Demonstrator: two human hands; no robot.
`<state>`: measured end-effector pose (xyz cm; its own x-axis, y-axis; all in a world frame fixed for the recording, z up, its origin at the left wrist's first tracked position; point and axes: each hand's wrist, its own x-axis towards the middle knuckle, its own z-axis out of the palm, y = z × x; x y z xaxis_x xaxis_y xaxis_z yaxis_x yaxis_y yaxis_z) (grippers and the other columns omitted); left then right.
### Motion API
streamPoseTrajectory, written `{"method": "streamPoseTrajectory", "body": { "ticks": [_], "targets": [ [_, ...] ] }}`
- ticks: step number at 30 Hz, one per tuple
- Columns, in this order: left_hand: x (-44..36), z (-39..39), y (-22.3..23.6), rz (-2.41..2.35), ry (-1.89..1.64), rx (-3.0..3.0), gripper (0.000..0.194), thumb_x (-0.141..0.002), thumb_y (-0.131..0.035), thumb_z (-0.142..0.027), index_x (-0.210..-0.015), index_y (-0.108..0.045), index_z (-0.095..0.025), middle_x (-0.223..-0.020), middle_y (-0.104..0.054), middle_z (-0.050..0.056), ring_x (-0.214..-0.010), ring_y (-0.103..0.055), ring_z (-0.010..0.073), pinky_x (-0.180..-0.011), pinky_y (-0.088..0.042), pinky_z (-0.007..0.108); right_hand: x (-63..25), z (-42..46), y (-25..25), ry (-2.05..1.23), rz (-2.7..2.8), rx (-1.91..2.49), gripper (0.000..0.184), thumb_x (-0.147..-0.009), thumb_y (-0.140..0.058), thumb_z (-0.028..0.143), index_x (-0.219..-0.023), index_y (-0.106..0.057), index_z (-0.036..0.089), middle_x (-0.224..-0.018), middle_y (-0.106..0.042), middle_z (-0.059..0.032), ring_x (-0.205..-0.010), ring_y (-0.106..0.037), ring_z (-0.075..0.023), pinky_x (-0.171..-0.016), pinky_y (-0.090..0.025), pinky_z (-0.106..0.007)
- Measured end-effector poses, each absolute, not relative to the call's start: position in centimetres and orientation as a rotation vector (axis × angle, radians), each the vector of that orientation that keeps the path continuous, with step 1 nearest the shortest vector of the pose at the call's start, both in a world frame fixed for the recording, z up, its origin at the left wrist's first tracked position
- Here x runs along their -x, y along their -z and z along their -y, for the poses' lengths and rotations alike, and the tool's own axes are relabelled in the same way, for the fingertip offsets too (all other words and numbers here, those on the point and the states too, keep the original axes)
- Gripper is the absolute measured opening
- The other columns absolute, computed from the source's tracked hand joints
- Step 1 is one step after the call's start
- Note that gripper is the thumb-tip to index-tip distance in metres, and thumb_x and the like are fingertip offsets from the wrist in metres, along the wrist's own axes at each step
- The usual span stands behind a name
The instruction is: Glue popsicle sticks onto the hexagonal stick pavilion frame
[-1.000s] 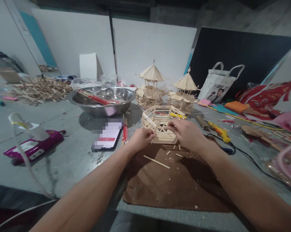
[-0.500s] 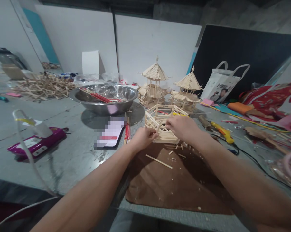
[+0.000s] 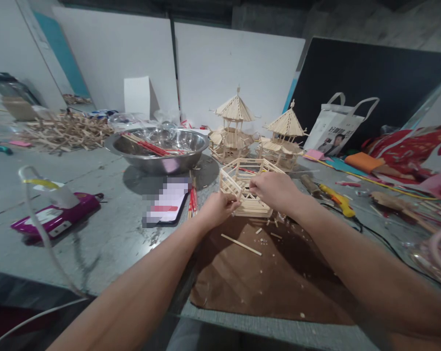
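A many-sided frame of thin wooden sticks (image 3: 255,208) stands at the far edge of a brown cloth (image 3: 250,287). My left hand (image 3: 220,208) is closed in a pinch on the frame's near left corner. Over the frame's right side, my right hand (image 3: 273,189) has thumb and fingertips pressed together above its inside. Whatever lies between those fingertips is too small to make out. On the cloth in front are a loose wooden stick (image 3: 241,244) and several short offcuts (image 3: 259,231).
Two stick pagodas (image 3: 235,109) stand behind the frame. To the left are a metal bowl (image 3: 158,168), a phone (image 3: 169,202), a purple power strip (image 3: 59,219) and piled wood pieces (image 3: 69,130). A yellow-handled corded tool (image 3: 337,200) and a white bag (image 3: 332,129) are on the right.
My right hand has shifted slightly left and down over the frame. The left hand stays at the same corner, and the frame has not visibly moved.
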<state>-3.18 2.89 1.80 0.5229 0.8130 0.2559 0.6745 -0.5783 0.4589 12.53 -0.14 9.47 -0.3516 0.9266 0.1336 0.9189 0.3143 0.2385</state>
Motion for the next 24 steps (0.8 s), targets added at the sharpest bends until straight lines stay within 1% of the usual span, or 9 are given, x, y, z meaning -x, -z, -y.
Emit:
{"method": "streamPoseTrajectory", "body": {
  "ticks": [10, 19, 24],
  "targets": [
    [3.24, -2.96, -1.67, -1.215, -0.663, -2.476, 0.029, -0.077, -0.042, -0.029, -0.056, -0.055, -0.014, -0.047, -0.046, -0.001, -0.045, -0.035, 0.0072, -0.047, -0.021, 0.02, -12.36, 0.19, -9.67, -0.388, -2.511, -1.799, 0.024, -0.08, -0.044, 0.03, -0.086, -0.064, 0.019, -0.088, -0.065, -0.0099, -0.08, -0.059, -0.021, -0.063, -0.04, -0.027],
    [3.18, -2.94, -1.76, -1.233, -0.662, -2.46, 0.027, -0.076, -0.044, -0.028, -0.058, -0.058, -0.014, -0.049, -0.05, -0.001, -0.046, -0.038, 0.0073, -0.047, -0.023, 0.02, -12.25, 0.33, -9.71, -0.42, -2.512, -1.812, 0.024, -0.079, -0.044, 0.03, -0.083, -0.064, 0.019, -0.086, -0.065, -0.0086, -0.079, -0.059, -0.0195, -0.059, -0.037, -0.024],
    [3.16, -2.86, -1.85, -1.255, -0.635, -2.453, 0.027, -0.077, -0.044, -0.029, -0.062, -0.061, -0.013, -0.049, -0.052, 0.0, -0.047, -0.04, 0.008, -0.047, -0.024, 0.02, -12.68, 0.59, -9.92, -0.379, -2.528, -1.859, 0.027, -0.081, -0.041, 0.03, -0.082, -0.065, 0.02, -0.085, -0.066, -0.007, -0.078, -0.058, -0.018, -0.057, -0.035, -0.023]
  ]
}}
